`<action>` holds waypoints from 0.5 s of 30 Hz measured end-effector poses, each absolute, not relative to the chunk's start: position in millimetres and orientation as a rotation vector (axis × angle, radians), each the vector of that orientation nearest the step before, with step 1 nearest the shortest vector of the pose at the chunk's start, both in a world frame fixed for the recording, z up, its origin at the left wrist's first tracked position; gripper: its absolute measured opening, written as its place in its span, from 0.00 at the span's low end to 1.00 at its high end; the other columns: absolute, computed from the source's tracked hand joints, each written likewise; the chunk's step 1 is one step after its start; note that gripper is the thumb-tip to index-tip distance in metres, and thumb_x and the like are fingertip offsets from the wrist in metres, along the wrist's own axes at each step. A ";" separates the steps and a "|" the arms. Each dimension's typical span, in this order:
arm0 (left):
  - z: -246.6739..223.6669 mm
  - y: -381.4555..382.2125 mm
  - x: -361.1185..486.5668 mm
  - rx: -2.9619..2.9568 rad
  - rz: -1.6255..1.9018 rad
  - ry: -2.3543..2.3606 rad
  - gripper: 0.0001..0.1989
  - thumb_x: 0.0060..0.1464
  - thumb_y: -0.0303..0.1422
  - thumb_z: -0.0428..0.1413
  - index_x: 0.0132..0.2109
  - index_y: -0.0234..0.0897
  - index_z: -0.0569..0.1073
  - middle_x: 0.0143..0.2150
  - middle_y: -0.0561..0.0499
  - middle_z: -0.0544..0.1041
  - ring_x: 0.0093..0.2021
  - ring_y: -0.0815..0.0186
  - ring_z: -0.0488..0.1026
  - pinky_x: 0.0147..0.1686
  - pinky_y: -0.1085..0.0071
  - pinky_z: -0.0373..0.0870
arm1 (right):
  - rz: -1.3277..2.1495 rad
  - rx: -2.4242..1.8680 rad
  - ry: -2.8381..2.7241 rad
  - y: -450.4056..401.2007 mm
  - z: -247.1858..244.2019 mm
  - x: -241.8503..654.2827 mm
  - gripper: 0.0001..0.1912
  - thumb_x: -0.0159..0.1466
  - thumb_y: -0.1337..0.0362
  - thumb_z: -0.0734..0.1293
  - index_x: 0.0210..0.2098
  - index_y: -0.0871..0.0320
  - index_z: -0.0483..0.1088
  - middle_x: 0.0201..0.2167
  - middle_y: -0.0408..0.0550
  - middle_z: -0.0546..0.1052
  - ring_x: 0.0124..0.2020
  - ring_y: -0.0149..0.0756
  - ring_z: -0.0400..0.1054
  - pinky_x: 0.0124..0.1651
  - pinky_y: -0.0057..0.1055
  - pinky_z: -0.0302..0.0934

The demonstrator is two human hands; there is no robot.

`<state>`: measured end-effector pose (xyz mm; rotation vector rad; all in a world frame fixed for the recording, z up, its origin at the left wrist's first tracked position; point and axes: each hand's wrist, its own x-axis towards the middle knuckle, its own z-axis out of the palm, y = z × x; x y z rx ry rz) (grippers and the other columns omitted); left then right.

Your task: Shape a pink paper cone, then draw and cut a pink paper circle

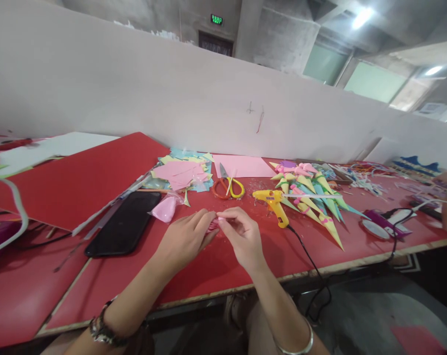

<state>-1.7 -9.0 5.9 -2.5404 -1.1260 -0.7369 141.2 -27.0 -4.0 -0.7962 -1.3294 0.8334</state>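
Close together above the red tabletop, both my hands work on a small pink piece [213, 225] with darker pink lines; fingers cover most of it. My left hand [186, 239] is closed around its left side. The thumb and forefinger of my right hand [243, 236] pinch its upper right end. Left of my hands sits a bag of pink clay-like material [165, 209] in clear plastic. Beyond them lie scissors [228, 187] with red and yellow handles. To the right rests a yellow hot glue gun [273, 201] with a glue stick in its back.
A black phone [125, 224] lies at left, near a large red sheet [79, 180]. Paper scraps [182, 172] and a pink sheet [243, 166] lie along the partition [193, 103]. Yellow and blue paper cones [312, 190] are piled at right. The glue gun's cord [308, 251] hangs over the table edge.
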 end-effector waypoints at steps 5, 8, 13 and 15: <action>7.2 -9.3 -0.4 -2.498 -0.777 -1.055 0.18 0.61 0.37 0.34 0.41 0.34 0.65 0.31 0.47 0.74 0.29 0.64 0.73 0.23 0.72 0.62 | 0.894 -0.824 -1.199 -29.0 -4.2 135.7 0.12 0.57 0.65 0.64 0.42 0.57 0.67 0.32 0.44 0.71 0.33 0.30 0.67 0.37 0.26 0.64; 7.1 -9.8 -0.2 -2.458 -0.777 -1.049 0.17 0.61 0.37 0.35 0.41 0.34 0.65 0.31 0.47 0.74 0.28 0.65 0.73 0.22 0.72 0.61 | 0.887 -0.848 -1.193 -30.3 -1.7 135.5 0.05 0.58 0.64 0.63 0.34 0.58 0.68 0.29 0.43 0.71 0.31 0.29 0.67 0.35 0.25 0.63; 6.7 -9.5 0.2 -2.411 -0.756 -1.002 0.16 0.61 0.35 0.35 0.38 0.34 0.65 0.27 0.49 0.72 0.25 0.65 0.72 0.19 0.72 0.58 | 0.887 -0.886 -1.232 -29.5 -0.8 137.1 0.03 0.57 0.65 0.64 0.30 0.58 0.68 0.29 0.43 0.71 0.32 0.30 0.66 0.36 0.25 0.62; 6.6 -9.1 0.1 -2.408 -0.744 -0.999 0.17 0.61 0.35 0.35 0.37 0.34 0.66 0.26 0.49 0.72 0.25 0.65 0.71 0.19 0.72 0.58 | 0.899 -0.892 -1.232 -28.8 -2.2 136.4 0.03 0.57 0.65 0.64 0.30 0.58 0.68 0.29 0.43 0.70 0.32 0.30 0.66 0.36 0.25 0.62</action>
